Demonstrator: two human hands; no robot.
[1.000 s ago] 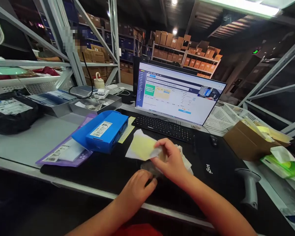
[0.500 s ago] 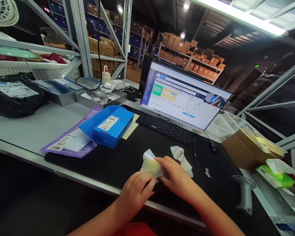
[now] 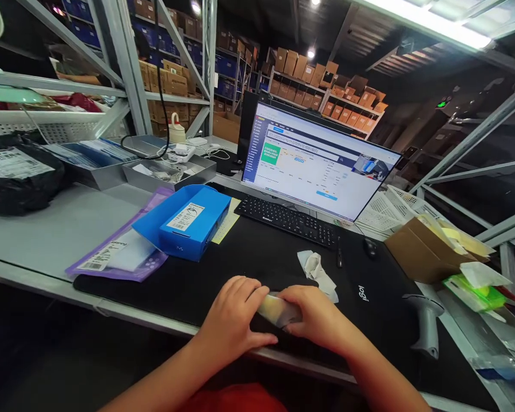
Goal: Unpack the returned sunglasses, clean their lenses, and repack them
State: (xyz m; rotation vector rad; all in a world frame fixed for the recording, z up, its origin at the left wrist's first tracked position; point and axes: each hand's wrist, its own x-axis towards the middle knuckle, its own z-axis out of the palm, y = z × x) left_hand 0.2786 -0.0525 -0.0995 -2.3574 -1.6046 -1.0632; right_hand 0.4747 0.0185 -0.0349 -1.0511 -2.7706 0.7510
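Observation:
Between my two hands, low over the black desk mat, is a small rounded, see-through grey piece with a yellowish sheen (image 3: pixel 274 309); its exact kind cannot be made out. My right hand (image 3: pixel 315 315) grips its right end between thumb and fingers. The fingers of my left hand (image 3: pixel 236 315) curl over its left end, with the thumb stretched out below. Most of the piece's edges are hidden by my fingers. Just beyond my right hand, a crumpled white tissue (image 3: pixel 320 273) lies on the mat.
An opened blue box (image 3: pixel 193 223) and a purple plastic bag (image 3: pixel 111 257) lie to the left. Behind are a keyboard (image 3: pixel 283 220) and a monitor (image 3: pixel 313 160). On the right are a mouse (image 3: pixel 369 247), a barcode scanner (image 3: pixel 427 326), a cardboard box (image 3: pixel 420 249) and a tissue pack (image 3: pixel 476 292).
White tissue stood up around the piece between my hands; now the piece's bare surface shows there. My hands have shifted slightly, the left thumb now spread out. The view has turned a little.

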